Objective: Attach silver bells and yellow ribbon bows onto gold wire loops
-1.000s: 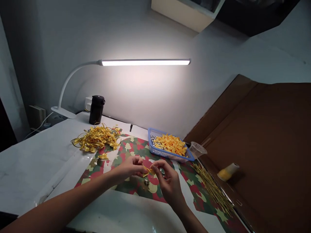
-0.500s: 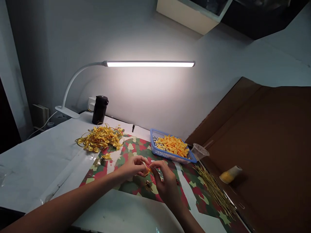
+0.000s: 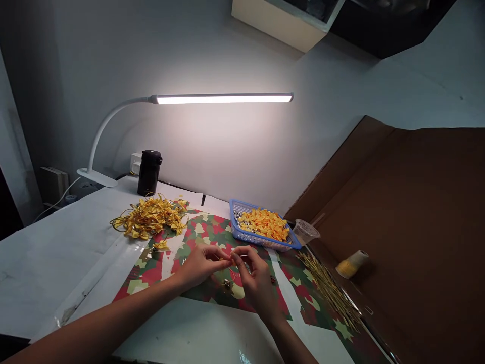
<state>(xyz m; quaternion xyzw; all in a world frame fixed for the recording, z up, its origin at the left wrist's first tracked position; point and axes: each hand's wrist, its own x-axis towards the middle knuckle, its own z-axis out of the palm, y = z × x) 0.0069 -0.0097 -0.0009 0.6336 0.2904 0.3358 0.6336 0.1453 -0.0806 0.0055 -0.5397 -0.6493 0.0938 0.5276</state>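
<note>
Yellow ribbon (image 3: 232, 262) (mostly hidden) clears the basket rim (image 3: 261, 240).

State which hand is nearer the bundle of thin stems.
Right. The right hand is to the left of the bundle of thin stems; the left hand is farther left.

You're in a craft workspace — a desk lamp (image 3: 225, 98), a blue basket (image 3: 246, 235) of yellow pieces (image 3: 264, 224) and corded yellow ornaments (image 3: 153, 217) heaped on the table (image 3: 56, 258) show it.

No words, numbers or signs — none legible.
</note>
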